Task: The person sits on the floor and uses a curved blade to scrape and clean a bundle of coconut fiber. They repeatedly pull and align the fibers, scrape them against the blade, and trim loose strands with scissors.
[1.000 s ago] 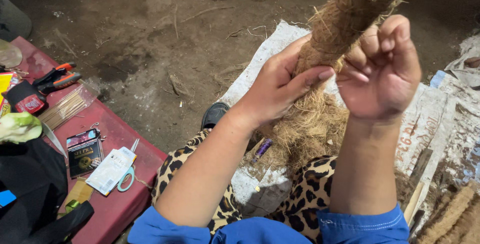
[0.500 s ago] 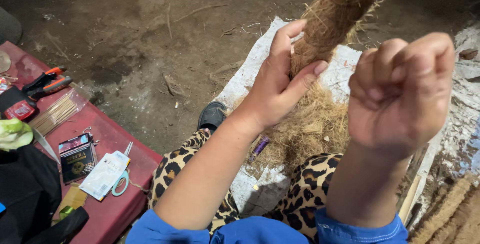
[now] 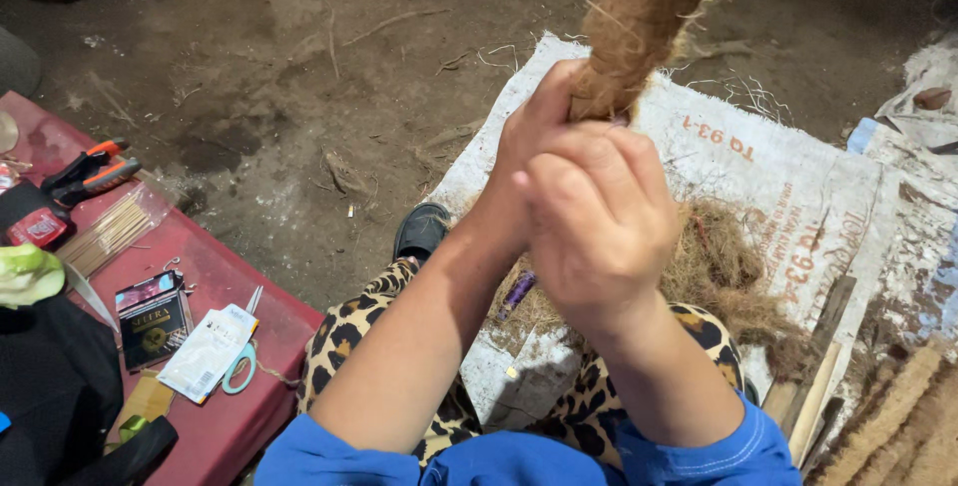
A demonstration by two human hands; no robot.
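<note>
A thick brown rope of coconut fibre (image 3: pixel 644 17) rises from my hands toward the top of the view. My left hand (image 3: pixel 529 137) wraps its lower end from the left, mostly hidden behind my right hand (image 3: pixel 599 217), which closes over the same end in front. Both hands are pressed together around the fibre. Below them a loose heap of fibre (image 3: pixel 723 271) lies on a white woven sack (image 3: pixel 788 167) spread over the dirt floor. My leopard-print trouser legs and blue sleeves fill the bottom of the view.
A red surface (image 3: pixel 215 426) at the left holds orange-handled pliers (image 3: pixel 90 172), a pack of thin sticks (image 3: pixel 115 232), small packets and teal-handled scissors (image 3: pixel 239 366). A black shoe (image 3: pixel 421 230) rests on the dirt. Finished fibre ropes (image 3: pixel 898 426) lie at bottom right.
My right hand, held apart to the right before, has swung left and closed over the rope's lower end in front of my left hand. The camera view shifted slightly.
</note>
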